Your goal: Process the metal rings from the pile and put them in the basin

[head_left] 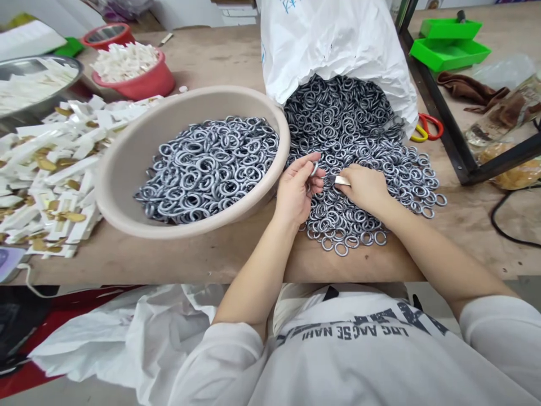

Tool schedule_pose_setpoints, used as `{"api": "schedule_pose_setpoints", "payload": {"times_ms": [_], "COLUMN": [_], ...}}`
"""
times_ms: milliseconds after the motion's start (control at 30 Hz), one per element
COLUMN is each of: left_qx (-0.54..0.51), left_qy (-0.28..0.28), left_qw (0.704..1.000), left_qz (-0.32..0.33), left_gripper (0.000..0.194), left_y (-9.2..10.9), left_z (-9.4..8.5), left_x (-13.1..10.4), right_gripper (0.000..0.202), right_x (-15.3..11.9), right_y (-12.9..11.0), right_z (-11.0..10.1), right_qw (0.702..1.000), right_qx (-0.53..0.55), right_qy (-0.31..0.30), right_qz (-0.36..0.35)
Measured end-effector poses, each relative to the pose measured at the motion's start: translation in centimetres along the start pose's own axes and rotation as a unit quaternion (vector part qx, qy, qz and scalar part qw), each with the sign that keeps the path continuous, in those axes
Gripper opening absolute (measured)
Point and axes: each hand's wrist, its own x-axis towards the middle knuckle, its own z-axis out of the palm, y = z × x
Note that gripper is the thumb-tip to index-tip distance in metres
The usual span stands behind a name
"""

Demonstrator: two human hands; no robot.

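My left hand (pixel 293 192) is closed around a grey ring (pixel 314 168), held between thumb and fingers just right of the beige basin. Close by, my right hand (pixel 366 186) grips a short, flat, pale piece (pixel 342 180) that sticks out toward the left hand; most of it is hidden in the fist, so its kind is unclear. Both hands are over a heap of loose grey rings (pixel 346 217), which spills from the mouth of a white sack (pixel 329 45). Many more rings (pixel 211 169) lie inside the basin (pixel 190 230).
White plastic parts with brass-coloured pieces (pixel 54 186) cover the table's left side. Behind them stand a red bowl of white pieces (pixel 147 79) and a metal bowl (pixel 80 84). At right are scissors (pixel 435 127), a black metal frame (pixel 443 118), green trays (pixel 450 53) and a glass jar (pixel 502 113).
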Motion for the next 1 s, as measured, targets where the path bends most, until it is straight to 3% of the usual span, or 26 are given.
{"api": "schedule_pose_setpoints", "payload": {"times_ms": [100,167,267,333,433,567,733,800,933,1000], "left_qx": [-0.015,-0.003,0.026,0.03,0.029,0.039,0.03,0.041,0.055,0.053], "left_qy": [0.029,0.035,-0.001,-0.043,-0.071,-0.058,-0.083,-0.098,-0.123,-0.132], "left_qw": [0.999,0.998,0.998,0.996,0.995,0.997,0.995,0.993,0.99,0.99], "left_qz": [-0.036,-0.055,-0.065,-0.067,-0.066,-0.031,-0.037,-0.045,-0.035,-0.025], "left_gripper": [0.02,0.025,0.03,0.034,0.037,0.035,0.045,0.045,0.044,0.043], "left_y": [-0.3,-0.5,-1.0,-1.5,-2.3,-2.9,-2.7,-2.6,-2.9,-3.0], "left_z": [-0.2,0.0,0.6,1.2,2.0,2.1,1.7,1.9,2.4,2.4], "left_x": [0.3,0.3,-0.2,-0.8,-1.5,-1.6,-1.4,-1.6,-2.1,-2.1], "right_gripper": [0.021,0.022,0.026,0.026,0.029,0.03,0.029,0.028,0.022,0.019], "right_x": [0.2,-0.1,-0.9,-1.4,-1.7,-1.8,-1.6,-1.5,-1.6,-1.7], "right_y": [0.8,1.5,1.5,0.8,-0.7,-1.6,-1.1,-1.0,-1.0,-1.1], "right_z": [-0.7,-1.4,-2.0,-1.8,-1.3,-0.8,-0.6,-0.5,-0.2,-0.3], "right_qw": [0.997,0.979,0.896,0.84,0.798,0.794,0.753,0.767,0.838,0.853], "right_qx": [0.071,0.204,0.443,0.542,0.599,0.603,0.656,0.638,0.526,0.493], "right_qy": [0.018,0.02,0.018,0.038,0.058,0.07,0.052,0.06,0.147,0.173], "right_qz": [0.015,0.019,0.009,0.001,-0.004,-0.014,0.013,0.014,0.005,-0.005]}}
